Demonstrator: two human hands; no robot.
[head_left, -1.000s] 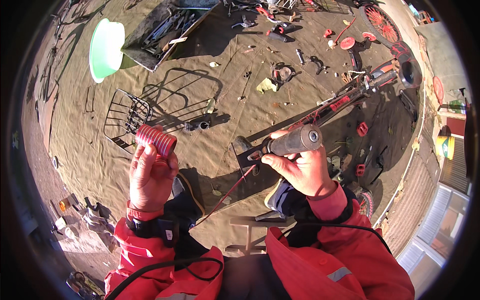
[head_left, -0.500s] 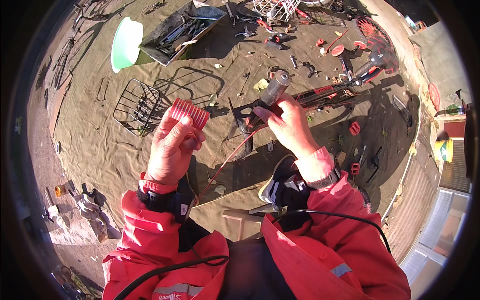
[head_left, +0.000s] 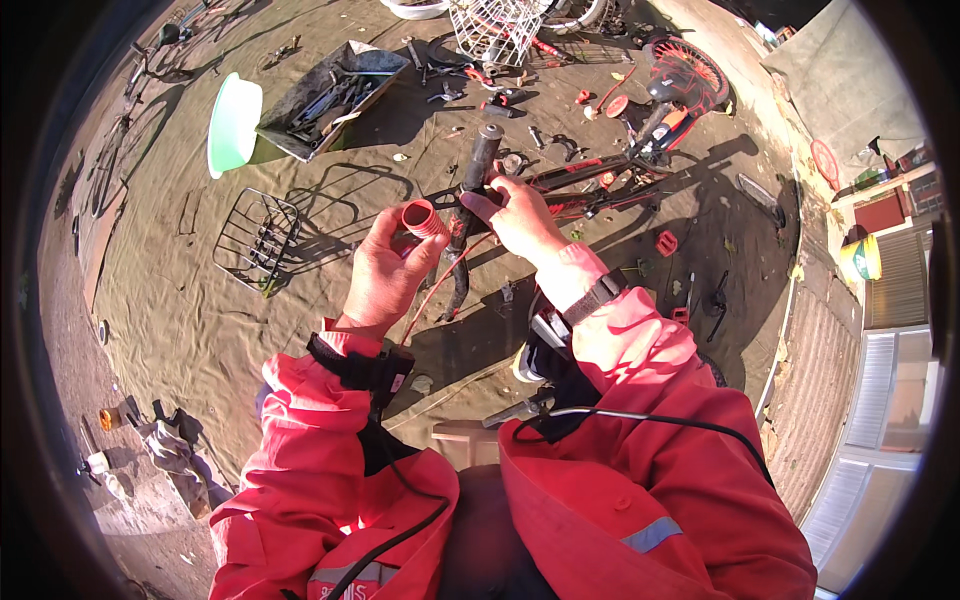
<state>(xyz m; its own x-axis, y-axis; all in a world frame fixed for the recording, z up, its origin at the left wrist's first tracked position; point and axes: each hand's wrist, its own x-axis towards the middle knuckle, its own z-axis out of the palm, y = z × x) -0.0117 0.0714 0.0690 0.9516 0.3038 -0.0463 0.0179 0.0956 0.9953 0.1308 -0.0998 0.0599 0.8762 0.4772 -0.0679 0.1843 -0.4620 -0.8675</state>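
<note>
My left hand (head_left: 382,282) is closed on a short red ribbed tube (head_left: 422,217), its hollow open end tilted up. Just to the right, my right hand (head_left: 527,228) has thumb and fingers on a bicycle handlebar (head_left: 482,158) with a dark grip standing upward. A brake lever sits close to these fingers, partly hidden. From the handlebar a thin red cable (head_left: 428,300) runs down toward my left wrist. The bicycle's dark and red frame (head_left: 590,178) lies on the ground cloth, stretching away to the far right.
On the brown cloth (head_left: 170,320) stand a green basin (head_left: 234,125) and a metal tool tray (head_left: 300,140). A black wire rack (head_left: 258,240) lies at left. A white wire basket (head_left: 495,30) and several loose parts are at the back. Red pedals (head_left: 666,243) lie at right.
The red tube has moved right, closer to the handlebar, and turned so its open end shows. My right hand remains at the handlebar. The whole view has shifted slightly.
</note>
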